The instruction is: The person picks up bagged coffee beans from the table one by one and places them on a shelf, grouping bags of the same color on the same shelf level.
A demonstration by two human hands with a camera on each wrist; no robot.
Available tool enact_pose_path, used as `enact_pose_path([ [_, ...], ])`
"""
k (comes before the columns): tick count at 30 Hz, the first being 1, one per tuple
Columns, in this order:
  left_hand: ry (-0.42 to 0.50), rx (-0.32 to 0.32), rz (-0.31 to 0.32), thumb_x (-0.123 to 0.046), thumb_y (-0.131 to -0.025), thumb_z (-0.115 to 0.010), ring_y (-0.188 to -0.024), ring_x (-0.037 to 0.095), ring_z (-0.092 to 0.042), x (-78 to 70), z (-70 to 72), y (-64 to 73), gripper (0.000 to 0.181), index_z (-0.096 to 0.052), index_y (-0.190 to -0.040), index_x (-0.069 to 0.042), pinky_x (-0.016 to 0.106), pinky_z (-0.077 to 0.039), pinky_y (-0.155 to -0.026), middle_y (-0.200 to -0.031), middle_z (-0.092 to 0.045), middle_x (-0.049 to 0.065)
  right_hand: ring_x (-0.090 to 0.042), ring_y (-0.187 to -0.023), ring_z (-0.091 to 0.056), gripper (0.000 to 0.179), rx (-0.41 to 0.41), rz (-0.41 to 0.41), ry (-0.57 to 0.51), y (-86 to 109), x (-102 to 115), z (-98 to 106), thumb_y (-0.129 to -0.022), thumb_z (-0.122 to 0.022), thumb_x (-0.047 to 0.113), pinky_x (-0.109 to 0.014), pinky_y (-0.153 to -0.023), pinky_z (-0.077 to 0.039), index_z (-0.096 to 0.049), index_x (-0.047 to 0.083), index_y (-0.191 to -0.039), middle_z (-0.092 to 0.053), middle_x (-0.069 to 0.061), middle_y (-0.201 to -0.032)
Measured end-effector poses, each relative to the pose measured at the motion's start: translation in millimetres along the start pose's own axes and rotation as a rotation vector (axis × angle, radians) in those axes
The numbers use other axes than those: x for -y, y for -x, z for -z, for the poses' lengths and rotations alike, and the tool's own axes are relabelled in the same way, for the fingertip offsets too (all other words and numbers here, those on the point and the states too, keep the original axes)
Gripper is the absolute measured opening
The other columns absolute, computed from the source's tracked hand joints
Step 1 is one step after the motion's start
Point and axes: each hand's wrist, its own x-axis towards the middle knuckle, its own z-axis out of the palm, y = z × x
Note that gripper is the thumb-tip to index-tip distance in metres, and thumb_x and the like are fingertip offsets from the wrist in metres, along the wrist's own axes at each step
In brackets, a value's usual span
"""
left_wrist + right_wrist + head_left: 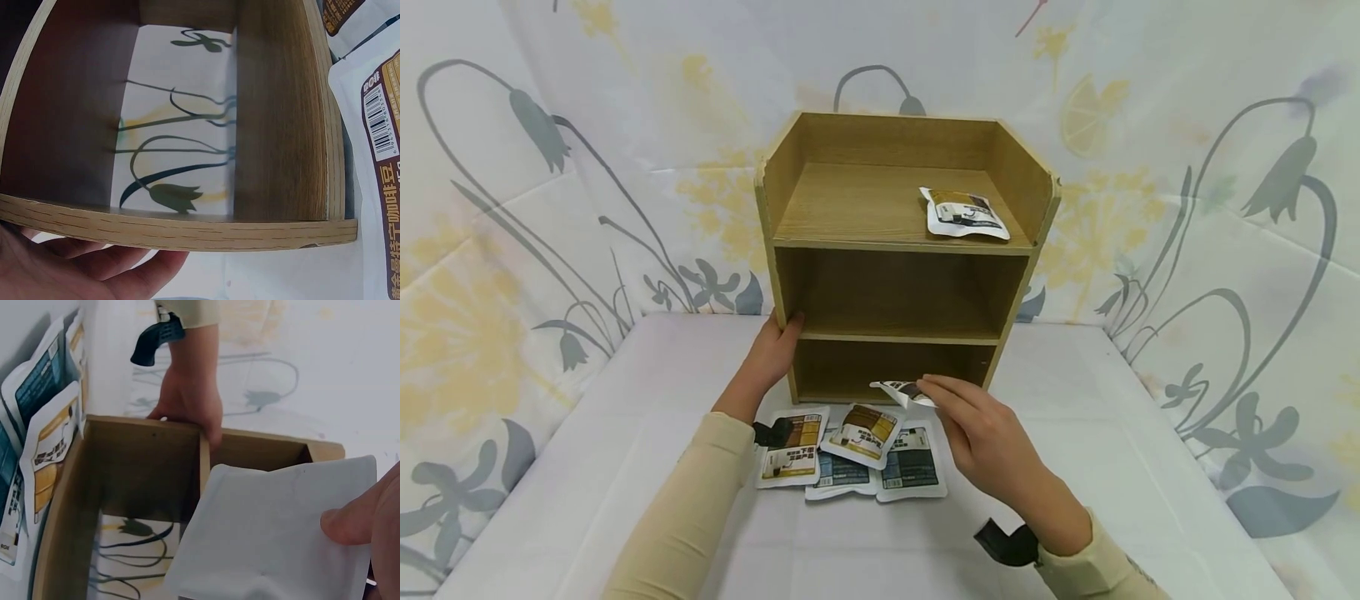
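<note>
My left hand grips the left side panel of a three-tier wooden shelf, its thumb near the middle board. In the left wrist view, the fingers lie along the panel's outer side. In front of the lowest compartment, my right hand pinches a small white coffee packet by its edge. The right wrist view shows the plain white back of this packet; most of its printed side is hidden. Another coffee packet, with a brown and white label, lies on the top tier at the right.
At the shelf's foot, a brown-labelled packet lies left of an overlapping pile: another brown-labelled packet on top of teal-labelled packets. The white-covered table meets a floral cloth backdrop.
</note>
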Motion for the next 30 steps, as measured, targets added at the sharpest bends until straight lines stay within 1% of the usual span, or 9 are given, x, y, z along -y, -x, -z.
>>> enact_pose_path([
  [9,-0.003,0.001,0.020,-0.046,-0.103,-0.028,-0.138,0.040,-0.037,0.0,0.3,1.7,0.067,-0.009,-0.157,-0.011,0.057,-0.029,-0.113,-0.154,-0.030,0.023,-0.025,-0.111,-0.064,0.040,-0.023,0.027,-0.015,-8.0,4,8,-0.089,-0.060,-0.001,-0.037,-0.085,-0.056,-0.063,0.005,-0.128,-0.063,-0.010,-0.126],
  [15,0.004,0.000,-0.001,-0.047,-0.103,-0.028,-0.139,0.039,-0.036,0.0,0.0,0.5,0.067,-0.010,-0.157,-0.012,0.056,-0.028,-0.113,-0.154,-0.030,0.022,-0.024,-0.111,-0.064,0.039,-0.053,0.040,-0.022,-14.1,6,14,-0.089,-0.059,-0.001,-0.037,-0.086,-0.056,-0.062,0.005,-0.128,-0.063,-0.010,-0.126],
  [20,0.010,0.002,0.002,-0.047,-0.103,-0.028,-0.139,0.039,-0.035,0.4,0.6,0.8,0.067,-0.008,-0.157,-0.012,0.056,-0.028,-0.114,-0.155,-0.029,0.022,-0.024,-0.110,-0.064,0.040,-0.086,0.056,-0.036,-21.5,7,18,-0.089,-0.061,-0.001,-0.035,-0.084,-0.056,-0.062,0.005,-0.128,-0.063,-0.011,-0.126],
  [24,0.018,0.003,0.002,-0.048,-0.103,-0.028,-0.139,0.039,-0.035,0.7,0.5,0.9,0.067,-0.008,-0.157,-0.012,0.056,-0.029,-0.113,-0.155,-0.029,0.022,-0.024,-0.111,-0.064,0.037,-0.119,0.084,-0.038,-26.8,6,21,-0.092,-0.060,0.001,-0.035,-0.083,-0.057,-0.062,0.005,-0.128,-0.063,-0.012,-0.125],
  [28,0.025,0.006,0.007,-0.048,-0.103,-0.028,-0.139,0.039,-0.036,0.9,-0.1,0.5,0.068,-0.008,-0.157,-0.013,0.056,-0.029,-0.113,-0.154,-0.030,0.022,-0.025,-0.111,-0.064,0.036,-0.149,0.124,-0.029,-31.6,5,22,-0.090,-0.060,0.000,-0.036,-0.083,-0.056,-0.063,0.003,-0.126,-0.063,-0.013,-0.124],
  [30,0.029,0.009,0.007,-0.048,-0.103,-0.028,-0.139,0.039,-0.035,0.3,-0.3,0.6,0.068,-0.008,-0.157,-0.013,0.056,-0.029,-0.113,-0.154,-0.029,0.023,-0.025,-0.110,-0.064,0.037,-0.165,0.137,-0.026,-34.4,4,23,-0.088,-0.062,-0.002,-0.037,-0.083,-0.056,-0.064,0.002,-0.125,-0.064,-0.013,-0.123],
])
